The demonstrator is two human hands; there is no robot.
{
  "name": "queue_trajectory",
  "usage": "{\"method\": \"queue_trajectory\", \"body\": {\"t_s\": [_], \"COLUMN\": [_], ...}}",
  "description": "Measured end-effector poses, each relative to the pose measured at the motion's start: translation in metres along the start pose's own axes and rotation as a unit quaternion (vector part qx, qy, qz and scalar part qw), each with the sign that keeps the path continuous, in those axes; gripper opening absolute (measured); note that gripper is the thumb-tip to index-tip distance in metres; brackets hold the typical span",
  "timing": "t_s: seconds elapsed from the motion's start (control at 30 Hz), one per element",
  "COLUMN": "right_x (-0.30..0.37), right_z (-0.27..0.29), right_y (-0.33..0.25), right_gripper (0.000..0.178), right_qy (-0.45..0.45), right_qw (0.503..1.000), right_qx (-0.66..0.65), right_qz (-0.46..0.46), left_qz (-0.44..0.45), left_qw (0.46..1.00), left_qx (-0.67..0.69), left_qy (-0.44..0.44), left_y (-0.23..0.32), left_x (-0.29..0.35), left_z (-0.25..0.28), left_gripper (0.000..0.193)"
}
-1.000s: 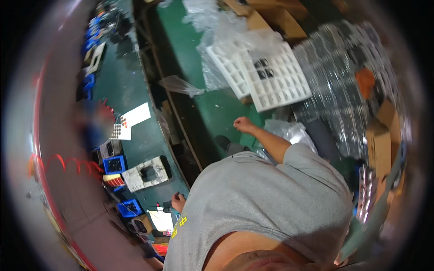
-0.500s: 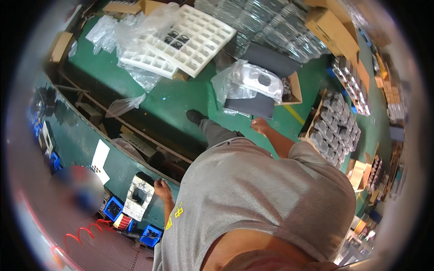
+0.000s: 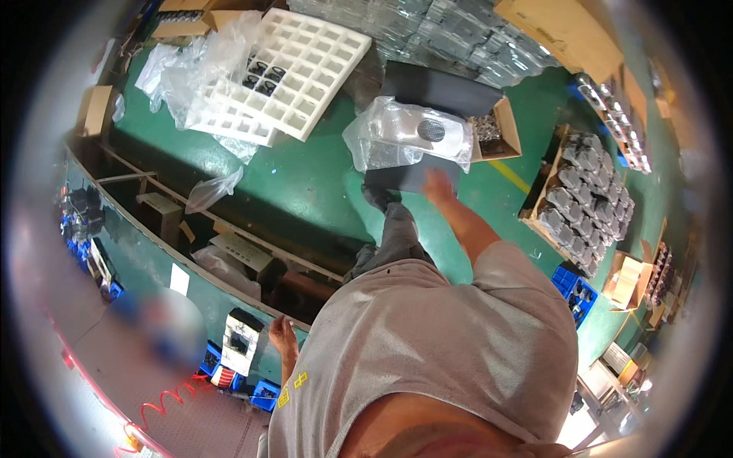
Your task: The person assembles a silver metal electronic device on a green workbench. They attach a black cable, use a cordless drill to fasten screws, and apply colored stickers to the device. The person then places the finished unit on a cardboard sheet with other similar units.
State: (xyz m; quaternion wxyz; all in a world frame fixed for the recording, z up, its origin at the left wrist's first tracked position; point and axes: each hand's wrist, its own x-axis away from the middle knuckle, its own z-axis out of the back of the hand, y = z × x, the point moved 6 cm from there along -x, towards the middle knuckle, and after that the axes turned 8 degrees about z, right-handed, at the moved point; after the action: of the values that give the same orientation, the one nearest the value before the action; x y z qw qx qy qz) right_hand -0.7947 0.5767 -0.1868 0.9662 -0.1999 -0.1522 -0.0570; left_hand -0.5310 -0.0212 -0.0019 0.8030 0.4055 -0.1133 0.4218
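My left hand (image 3: 282, 337) hangs by the bench edge, its fingers loose and a little apart, with nothing visible in it. Beside it on the green bench lies a white block (image 3: 241, 341) with dark blotches and a square opening. My right hand (image 3: 438, 188) reaches forward, smeared by motion; whether it holds anything cannot be made out. It appears over or just in front of a dark grey flat sheet (image 3: 397, 177). Just beyond, a silvery panel with a round dark mesh (image 3: 433, 130) lies partly in clear plastic wrap (image 3: 370, 133).
White compartment trays (image 3: 324, 57) lie at the far left with several black parts. An open carton (image 3: 507, 126) stands beyond my right hand. Rows of wrapped grey parts (image 3: 584, 195) sit at the right, near a blue crate (image 3: 574, 294). The bench (image 3: 137, 256) runs along my left.
My body and foot have moved forward, and my right arm reaches further toward the wrapped panel. The bench items have shifted in view; a blue crate now shows at the right.
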Motion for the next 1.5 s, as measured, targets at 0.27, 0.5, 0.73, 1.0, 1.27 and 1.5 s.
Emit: {"method": "queue_trajectory", "body": {"t_s": [0.27, 0.5, 0.73, 1.0, 1.27, 1.5], "right_x": [-0.125, -0.159, -0.154, -0.096, -0.029, 0.033], "right_z": [0.023, 0.016, 0.037, 0.036, 0.057, 0.071], "right_y": [0.005, 0.024, 0.008, -0.084, -0.274, -0.442], "right_gripper": [0.025, 0.025, 0.039, 0.041, 0.04, 0.038], "right_qy": [0.031, 0.01, -0.169, -0.208, -0.277, -0.259], "right_qw": [0.984, 0.979, 0.975, 0.93, 0.815, 0.682], "right_qx": [0.175, 0.166, 0.043, -0.032, 0.005, 0.026], "right_qz": [0.025, 0.114, 0.14, 0.301, 0.51, 0.683], "left_qz": [0.075, 0.101, 0.082, -0.016, -0.145, -0.119], "left_qw": [0.988, 0.991, 0.996, 0.993, 0.969, 0.98], "left_qx": [-0.131, -0.059, -0.015, 0.113, 0.201, 0.152], "left_qy": [-0.042, -0.058, -0.043, -0.001, 0.001, 0.047], "left_y": [0.015, 0.041, 0.063, 0.107, 0.21, 0.129], "left_x": [0.067, 0.07, 0.063, 0.009, -0.083, -0.109], "left_z": [-0.04, -0.072, -0.088, -0.088, -0.047, 0.019], "left_gripper": [0.024, 0.022, 0.019, 0.016, 0.026, 0.056]}}
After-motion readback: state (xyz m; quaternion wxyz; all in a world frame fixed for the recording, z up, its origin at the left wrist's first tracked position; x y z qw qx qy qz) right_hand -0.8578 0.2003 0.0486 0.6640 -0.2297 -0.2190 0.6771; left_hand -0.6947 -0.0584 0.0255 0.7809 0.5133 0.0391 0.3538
